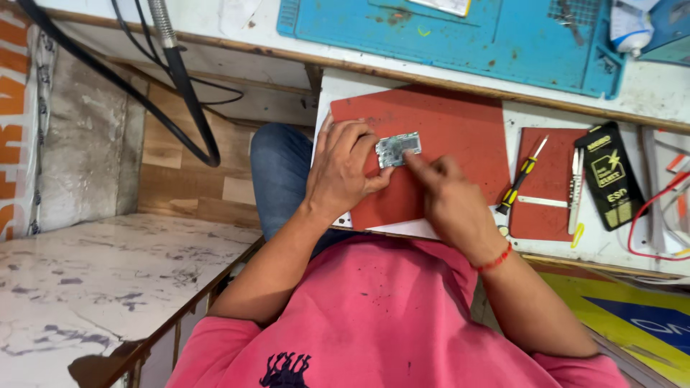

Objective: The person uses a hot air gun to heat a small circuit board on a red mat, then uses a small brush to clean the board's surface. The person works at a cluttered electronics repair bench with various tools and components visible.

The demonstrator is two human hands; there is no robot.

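A small grey-green circuit board (397, 149) lies on a red mat (460, 129) on the white work surface. My left hand (345, 169) grips the board's left edge between thumb and fingers. My right hand (445, 197) comes in from the right, its index finger pressing on the board's lower right corner. A red thread band sits on my right wrist. Whether the right hand holds a small tool is hidden.
A yellow-and-black screwdriver (521, 176) and white tweezers (575, 190) lie on a smaller red mat (550, 215). A black flat tool pouch (609, 185) sits to the right, with red wires (658, 215) beyond. A blue work mat (460, 36) lies above, black cables (187, 93) on the left.
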